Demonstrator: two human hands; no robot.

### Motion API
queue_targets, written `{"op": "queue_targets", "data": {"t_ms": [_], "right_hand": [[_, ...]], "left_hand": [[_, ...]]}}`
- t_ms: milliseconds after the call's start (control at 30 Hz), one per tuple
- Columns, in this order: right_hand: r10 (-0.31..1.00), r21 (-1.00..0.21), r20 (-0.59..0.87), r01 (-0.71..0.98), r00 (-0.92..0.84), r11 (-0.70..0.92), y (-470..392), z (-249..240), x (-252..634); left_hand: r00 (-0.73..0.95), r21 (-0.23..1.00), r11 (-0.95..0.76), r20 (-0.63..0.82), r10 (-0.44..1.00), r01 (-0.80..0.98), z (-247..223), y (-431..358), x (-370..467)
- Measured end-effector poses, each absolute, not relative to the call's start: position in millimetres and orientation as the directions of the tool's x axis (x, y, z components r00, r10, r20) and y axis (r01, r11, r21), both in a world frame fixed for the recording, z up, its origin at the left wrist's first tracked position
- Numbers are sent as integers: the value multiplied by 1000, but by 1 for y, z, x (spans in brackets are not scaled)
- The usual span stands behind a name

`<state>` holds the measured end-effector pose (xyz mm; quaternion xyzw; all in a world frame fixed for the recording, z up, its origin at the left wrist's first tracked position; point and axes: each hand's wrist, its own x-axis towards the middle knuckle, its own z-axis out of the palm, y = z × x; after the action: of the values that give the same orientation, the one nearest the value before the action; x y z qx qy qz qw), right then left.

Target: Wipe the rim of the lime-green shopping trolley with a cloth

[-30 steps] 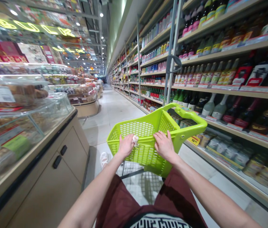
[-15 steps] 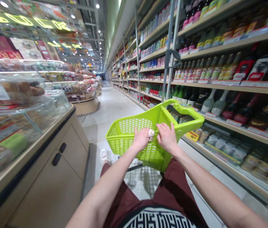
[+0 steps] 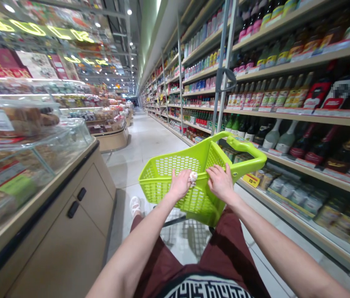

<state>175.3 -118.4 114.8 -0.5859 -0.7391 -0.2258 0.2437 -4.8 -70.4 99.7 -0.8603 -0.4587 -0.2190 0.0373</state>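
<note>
A lime-green plastic shopping cart point(image 3: 168, 192) stands turned sideways close to my legs, its handle pointing right. My left hand point(image 3: 180, 183) is closed at the near rim of the basket, with a small crumpled white tissue point(image 3: 193, 177) showing beside its fingers. The tissue rests against the rim. Further right along that rim, near the child-seat panel, my right hand point(image 3: 220, 181) is closed with its fingers curled over the edge; its fingertips are partly hidden. The visible part of the basket's inside shows bare perforated walls.
Shelves of bottles point(image 3: 282, 134) run along the right side, with cans point(image 3: 289, 188) below. At left stands a wooden counter point(image 3: 66, 231) with clear display bins point(image 3: 35, 151). The tiled aisle point(image 3: 142, 132) stretches ahead between them.
My left hand has slid a little left along the rim with the tissue. My right hand has shifted slightly right. The cart has barely moved.
</note>
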Motion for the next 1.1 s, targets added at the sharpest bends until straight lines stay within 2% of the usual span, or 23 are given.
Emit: {"op": "queue_targets", "data": {"t_ms": [200,400,533,767,967,1100], "right_hand": [[719,53,656,964,-230,260,-111,107,184],[720,70,650,963,-241,260,-98,106,193],[730,92,636,964,-249,249,-87,109,207],[767,26,634,994,-98,105,-72,106,196],[843,-50,469,945,-264,323,-72,82,126],[878,-116,400,936,-262,332,-68,72,109]], "left_hand": [[345,146,-422,374,861,895,84,-53,-62],[301,161,-391,404,864,906,81,-55,-54],[340,140,-424,401,851,895,82,-61,-51],[271,58,-314,376,886,948,75,-58,-109],[213,59,-252,373,903,966,71,-58,-120],[275,69,-323,380,883,944,73,-69,-106]]}}
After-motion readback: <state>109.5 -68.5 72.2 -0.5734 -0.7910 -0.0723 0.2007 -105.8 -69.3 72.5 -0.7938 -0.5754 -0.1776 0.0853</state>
